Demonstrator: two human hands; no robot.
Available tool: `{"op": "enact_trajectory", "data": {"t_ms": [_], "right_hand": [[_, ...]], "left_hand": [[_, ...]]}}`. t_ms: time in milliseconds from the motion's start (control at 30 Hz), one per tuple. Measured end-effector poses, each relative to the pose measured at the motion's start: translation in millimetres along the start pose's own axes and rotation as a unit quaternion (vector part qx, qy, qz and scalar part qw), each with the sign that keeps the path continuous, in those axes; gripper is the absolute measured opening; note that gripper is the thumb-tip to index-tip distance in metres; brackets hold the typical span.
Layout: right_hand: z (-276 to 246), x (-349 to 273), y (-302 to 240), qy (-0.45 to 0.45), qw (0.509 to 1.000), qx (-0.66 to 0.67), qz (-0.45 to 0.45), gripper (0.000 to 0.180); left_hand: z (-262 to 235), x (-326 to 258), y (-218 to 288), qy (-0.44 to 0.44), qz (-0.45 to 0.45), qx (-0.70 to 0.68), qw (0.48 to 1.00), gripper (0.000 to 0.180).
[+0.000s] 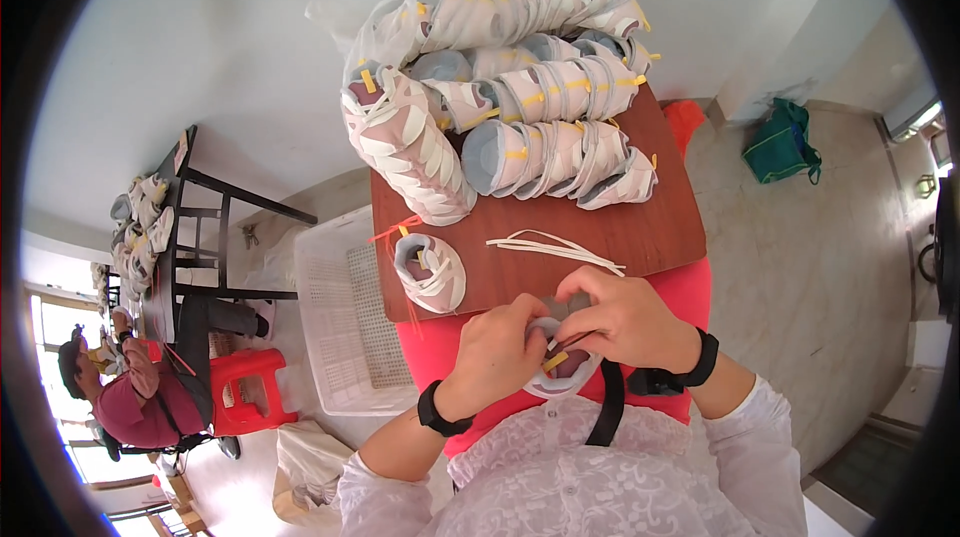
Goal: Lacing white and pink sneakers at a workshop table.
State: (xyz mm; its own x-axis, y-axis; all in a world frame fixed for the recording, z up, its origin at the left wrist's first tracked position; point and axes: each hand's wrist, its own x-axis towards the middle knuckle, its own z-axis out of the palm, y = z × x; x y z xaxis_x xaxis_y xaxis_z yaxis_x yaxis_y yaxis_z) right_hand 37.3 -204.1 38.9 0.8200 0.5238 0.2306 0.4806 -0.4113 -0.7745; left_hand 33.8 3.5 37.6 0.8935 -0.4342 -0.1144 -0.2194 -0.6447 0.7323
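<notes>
The shoe [572, 373] sits low between my hands, in front of my body at the table's near edge, its opening facing up at me. My left hand [497, 349] is closed on its collar, thumb against the inside. My right hand [632, 321] has its fingertips pinched together over the opening, on what looks like a thin dark strand [580, 339]; its far end I cannot make out. I'd judge it best to let the left grip steady the collar without crushing it, pinch the strand close to its tip, and keep the yellow tab [555, 361] clear of my fingers.

The collar looks soft and padded, the tongue maroon. On the smooth red-brown table [668, 227] lie flat, pale laces [555, 248], slightly curved. Left of them stands a single shoe [440, 279], pink and white; behind, nested shoes [560, 162] curve in rows. A crate [332, 352] of white lattice stands beside the table.
</notes>
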Motion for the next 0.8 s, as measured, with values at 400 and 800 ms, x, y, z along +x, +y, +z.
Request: {"op": "enact_trajectory", "data": {"t_ms": [400, 800], "right_hand": [[8, -1, 4, -0.034, 0.998, 0.046, -0.001, 0.012], [5, -2, -8, -0.050, 0.988, -0.110, -0.097, 0.019]], "left_hand": [[1, 1, -21, -0.053, -0.107, -0.298, 0.947, 0.021], [5, 5, -25, -0.101, -0.147, -0.432, 0.884, 0.022]]}}
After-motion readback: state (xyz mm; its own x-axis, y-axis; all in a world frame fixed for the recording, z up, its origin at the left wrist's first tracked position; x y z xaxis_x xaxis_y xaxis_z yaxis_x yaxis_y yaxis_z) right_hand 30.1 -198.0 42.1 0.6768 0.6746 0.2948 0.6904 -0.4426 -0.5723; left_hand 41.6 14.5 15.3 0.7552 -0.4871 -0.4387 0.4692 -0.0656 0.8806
